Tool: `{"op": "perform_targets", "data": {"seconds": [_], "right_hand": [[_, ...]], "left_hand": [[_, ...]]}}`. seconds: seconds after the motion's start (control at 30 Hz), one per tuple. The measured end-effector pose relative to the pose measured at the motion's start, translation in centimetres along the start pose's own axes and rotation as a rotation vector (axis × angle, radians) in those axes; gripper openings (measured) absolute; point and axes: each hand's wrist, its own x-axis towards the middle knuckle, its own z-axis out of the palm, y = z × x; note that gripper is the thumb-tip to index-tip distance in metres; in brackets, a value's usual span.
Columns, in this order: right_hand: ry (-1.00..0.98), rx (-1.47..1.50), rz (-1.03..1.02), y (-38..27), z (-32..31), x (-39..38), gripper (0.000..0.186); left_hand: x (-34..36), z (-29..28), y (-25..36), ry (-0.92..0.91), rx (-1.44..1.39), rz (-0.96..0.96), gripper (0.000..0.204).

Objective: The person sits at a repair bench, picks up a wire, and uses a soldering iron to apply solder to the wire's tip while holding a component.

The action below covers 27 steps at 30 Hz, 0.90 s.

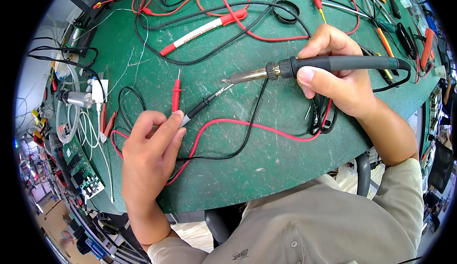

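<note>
My right hand [339,81] is closed around the dark handle of a soldering iron [250,75], which points left. The iron's tip is just above the metal end of a black test probe [198,107]; whether they touch I cannot tell. My left hand [151,152] pinches that probe by its grey rear part, with the metal end slanting up to the right. Beside it a red test probe [176,92] points away from me, its lower end at my left fingertips. Whether those fingers also grip it is hidden. Red and black leads [273,129] curve across the green mat.
A red-and-white marker [204,32] lies beyond the iron, among looped red and black cables. A black ring [286,12] is farther back. Screwdrivers and other hand tools crowd the far right. At left are a circuit board [83,171], a clear cylinder [77,98] and white cables.
</note>
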Motion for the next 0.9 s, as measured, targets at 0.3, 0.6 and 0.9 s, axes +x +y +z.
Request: {"op": "perform_targets", "data": {"seconds": [0.3, 0.6, 0.9], "right_hand": [[-0.018, -0.044, -0.004, 0.0, 0.0, -0.2, 0.019], [-0.005, -0.068, -0.019, 0.0, 0.5, -0.1, 0.019], [-0.003, -0.103, -0.019, 0.0, 0.8, -0.1, 0.019]], "left_hand": [[0.4, 0.4, 0.1, 0.018, 0.018, 0.075, 0.025], [-0.1, 0.5, 0.7, 0.000, -0.015, 0.031, 0.025], [-0.1, 0.6, 0.7, 0.012, -0.036, 0.016, 0.025]]}}
